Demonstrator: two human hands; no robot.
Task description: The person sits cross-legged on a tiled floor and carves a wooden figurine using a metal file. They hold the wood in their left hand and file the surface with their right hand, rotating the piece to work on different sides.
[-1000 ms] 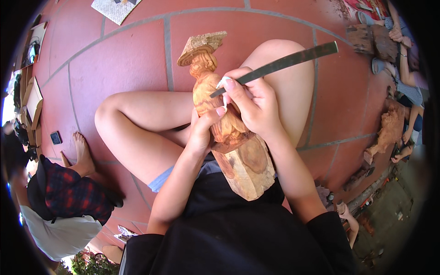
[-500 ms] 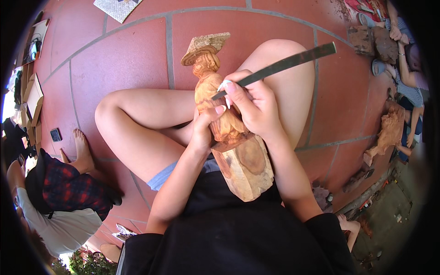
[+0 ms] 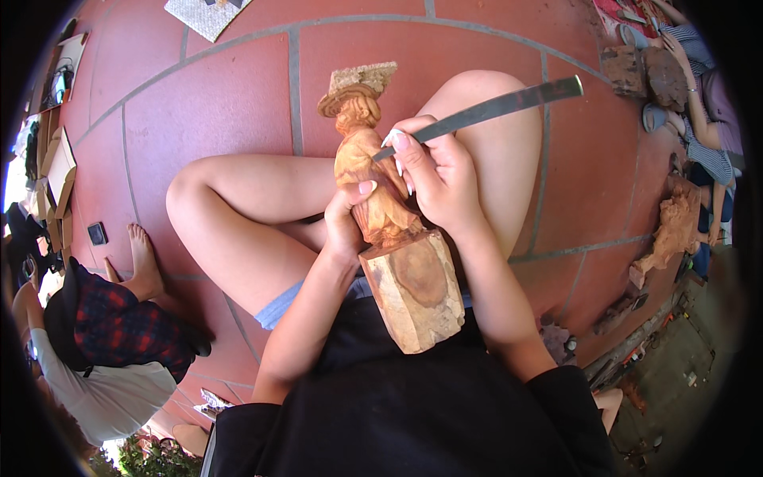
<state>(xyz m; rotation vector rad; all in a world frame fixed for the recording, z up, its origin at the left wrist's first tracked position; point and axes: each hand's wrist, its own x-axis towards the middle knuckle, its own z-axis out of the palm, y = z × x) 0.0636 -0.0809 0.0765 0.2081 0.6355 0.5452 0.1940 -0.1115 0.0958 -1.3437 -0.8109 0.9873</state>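
A carved wooden figurine [image 3: 358,164] with a wide rough hat [image 3: 362,77] is held over my lap, its uncut block base [image 3: 417,294] tilted toward me. My left hand [image 3: 346,219] grips the lower robe from the left, the thumb lying across the front. In my right hand [image 3: 439,171] is a long flat dark metal carving blade [image 3: 501,109], pinched near its narrow end. The tip rests at the figurine's upper side, apparently touching the wood. The blade's far end sticks out to the upper right. Part of the robe is hidden behind my fingers.
Red floor tiles [image 3: 207,95] surround my crossed legs. Wood chunks [image 3: 624,70] and a large rough wood piece [image 3: 671,226] lie at right, near other people. On the left are a phone [image 3: 97,233], open cardboard boxes [image 3: 60,171] and a seated person in a white top [image 3: 111,397].
The figurine has turned slightly and its base has shifted left. The blade tip sits a little higher on the carving. At far right, another person's hand and arm have moved.
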